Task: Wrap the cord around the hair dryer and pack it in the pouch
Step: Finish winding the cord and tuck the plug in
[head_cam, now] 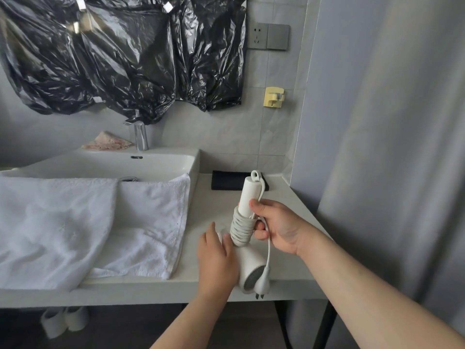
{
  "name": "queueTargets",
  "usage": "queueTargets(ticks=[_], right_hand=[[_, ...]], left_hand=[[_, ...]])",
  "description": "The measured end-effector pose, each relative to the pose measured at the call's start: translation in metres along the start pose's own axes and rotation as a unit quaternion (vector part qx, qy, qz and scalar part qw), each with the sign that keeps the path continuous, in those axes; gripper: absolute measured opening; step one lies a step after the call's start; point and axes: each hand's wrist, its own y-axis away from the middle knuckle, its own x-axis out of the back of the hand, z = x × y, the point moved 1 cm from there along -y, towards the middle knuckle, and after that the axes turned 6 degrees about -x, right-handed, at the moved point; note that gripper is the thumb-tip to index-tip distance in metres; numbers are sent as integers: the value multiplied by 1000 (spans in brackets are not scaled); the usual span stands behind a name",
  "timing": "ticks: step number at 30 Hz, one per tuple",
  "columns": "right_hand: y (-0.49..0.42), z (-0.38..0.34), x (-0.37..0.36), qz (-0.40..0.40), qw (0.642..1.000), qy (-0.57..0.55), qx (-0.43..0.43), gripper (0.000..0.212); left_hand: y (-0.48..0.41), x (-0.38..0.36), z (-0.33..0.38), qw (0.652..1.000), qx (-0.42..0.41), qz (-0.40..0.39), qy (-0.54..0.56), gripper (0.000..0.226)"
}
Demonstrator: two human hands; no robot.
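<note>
While the right hand (279, 230) closes around the handle of the white hair dryer (247, 195), thumb pressed on the bare upper part and fingers curled over the coiled cord (241, 227), the grip seems meant to pin the turns so they cannot slip loose. The dryer is held above the counter's front edge, handle pointing up and away, barrel low. The left hand (216, 258) lies over the front of the barrel, probably steadying it. Its thumb is hidden, so whether it truly clasps the barrel cannot be told. Neat coils cover the lower handle, and a short free tail hangs past the rear grille and ends in the plug (261, 279), not yet tucked in. Behind the dryer, well apart from it, a flat black pouch (226, 181) lies on the pale counter (284, 197) against the wall, likely waiting to receive it. To the left, a white towel (75, 222) drapes over the sink (113, 165).
</note>
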Motion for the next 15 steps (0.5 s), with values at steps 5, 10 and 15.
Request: queueTargets(ticks=[5,10,15], right_hand=[[-7,-5,7,-17,999,35,-9,47],[-14,-4,12,-38,998,50,6,65],[-16,-5,9,-10,996,79,38,26]], left_hand=[[0,1,-19,992,-109,-32,-56,47],[-5,12,-34,979,-172,-73,-84,56],[-15,13,-29,978,-160,-80,-111,54]])
